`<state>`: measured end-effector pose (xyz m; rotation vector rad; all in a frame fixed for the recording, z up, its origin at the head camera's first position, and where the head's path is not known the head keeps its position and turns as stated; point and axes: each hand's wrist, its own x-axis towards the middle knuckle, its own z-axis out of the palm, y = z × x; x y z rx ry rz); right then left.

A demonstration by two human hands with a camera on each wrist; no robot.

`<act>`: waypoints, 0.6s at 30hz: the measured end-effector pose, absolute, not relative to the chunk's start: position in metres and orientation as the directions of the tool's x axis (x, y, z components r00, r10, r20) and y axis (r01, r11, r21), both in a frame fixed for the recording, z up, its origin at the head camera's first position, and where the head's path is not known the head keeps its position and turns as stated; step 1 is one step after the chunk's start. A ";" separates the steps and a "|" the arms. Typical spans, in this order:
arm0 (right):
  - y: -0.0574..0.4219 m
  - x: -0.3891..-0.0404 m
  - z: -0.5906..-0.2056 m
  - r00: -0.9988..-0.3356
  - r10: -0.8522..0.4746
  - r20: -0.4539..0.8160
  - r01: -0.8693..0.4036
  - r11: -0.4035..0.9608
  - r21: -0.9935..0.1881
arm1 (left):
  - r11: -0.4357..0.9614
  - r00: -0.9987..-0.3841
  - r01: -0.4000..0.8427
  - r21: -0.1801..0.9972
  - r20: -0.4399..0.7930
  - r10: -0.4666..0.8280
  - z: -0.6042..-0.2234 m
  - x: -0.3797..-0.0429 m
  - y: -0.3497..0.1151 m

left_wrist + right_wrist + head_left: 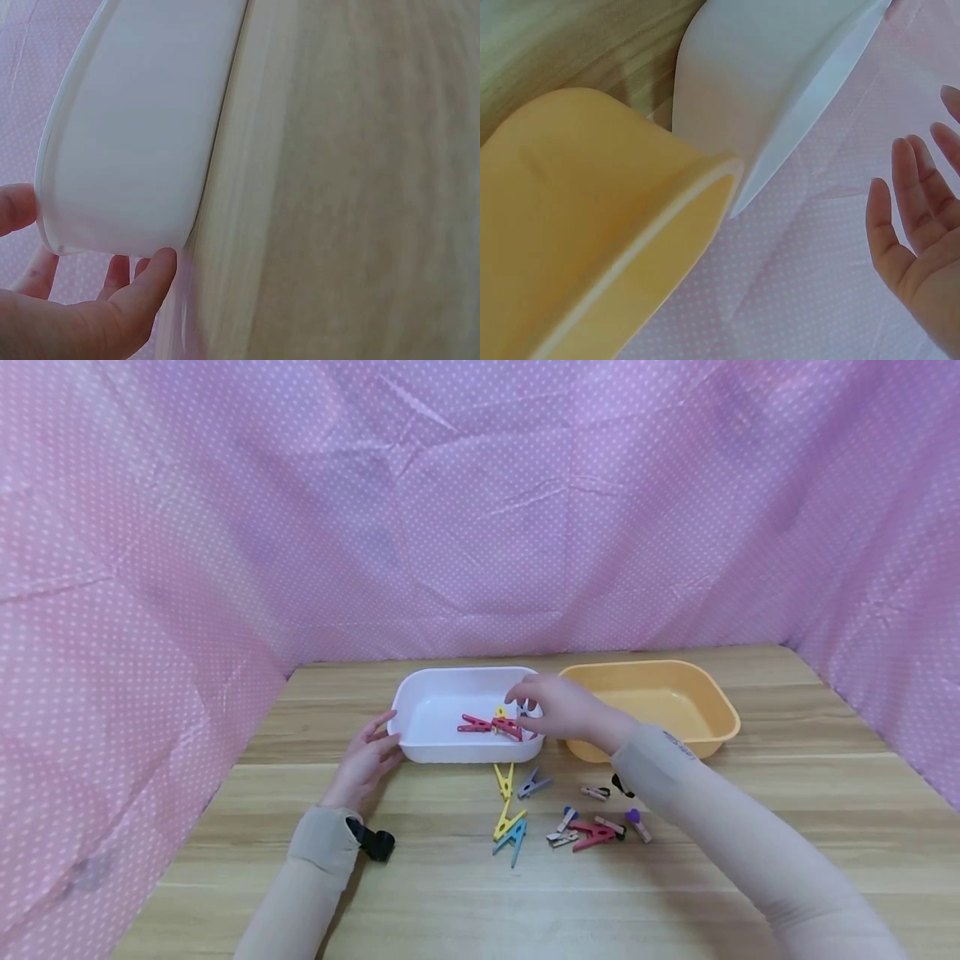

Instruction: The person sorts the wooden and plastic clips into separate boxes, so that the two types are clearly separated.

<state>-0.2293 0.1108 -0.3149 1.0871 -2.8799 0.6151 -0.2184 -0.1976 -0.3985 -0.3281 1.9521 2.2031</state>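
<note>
The right hand (pixel 562 708), released, is hovering over the white tub (pixel 450 753), with red clips (pixel 507 727) lying inside, just to its left. The left hand (pixel 364 766), loosely spread, is touching the tub's left end.

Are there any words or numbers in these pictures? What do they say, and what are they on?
No words or numbers can be read.
Right sleeve: a small dark mark near the wrist, maybe writing, too blurred to read.
White tub and yellow tub: no writing shows.
Clothespins: too small to tell.
</note>
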 end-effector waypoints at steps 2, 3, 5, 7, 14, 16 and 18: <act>0.112 -0.225 -0.314 -0.745 -0.650 0.152 -0.656 0.671 -0.346 | -0.123 -0.960 -0.277 0.953 -0.280 -0.014 -0.397 -0.218 -0.197; 0.113 -0.224 -0.315 -0.736 -0.658 0.159 -0.667 0.663 -0.341 | -0.119 -0.960 -0.276 0.954 -0.280 -0.014 -0.397 -0.218 -0.197; 0.114 -0.220 -0.315 -0.717 -0.675 0.173 -0.688 0.646 -0.330 | -0.115 -0.961 -0.273 0.955 -0.276 -0.012 -0.397 -0.218 -0.197; 0.115 -0.217 -0.316 -0.696 -0.692 0.191 -0.711 0.628 -0.316 | -0.116 -0.962 -0.271 0.956 -0.274 -0.013 -0.397 -0.217 -0.197; 0.120 -0.207 -0.324 -0.676 -0.710 0.196 -0.728 0.603 -0.324 | -0.117 -0.964 -0.262 0.958 -0.265 -0.010 -0.397 -0.216 -0.197; 0.121 -0.204 -0.326 -0.674 -0.714 0.189 -0.729 0.603 -0.323 | -0.117 -0.964 -0.264 0.958 -0.266 -0.007 -0.397 -0.216 -0.198; 0.122 -0.202 -0.329 -0.674 -0.715 0.184 -0.729 0.606 -0.318 | -0.115 -0.962 -0.269 0.956 -0.272 -0.008 -0.397 -0.216 -0.198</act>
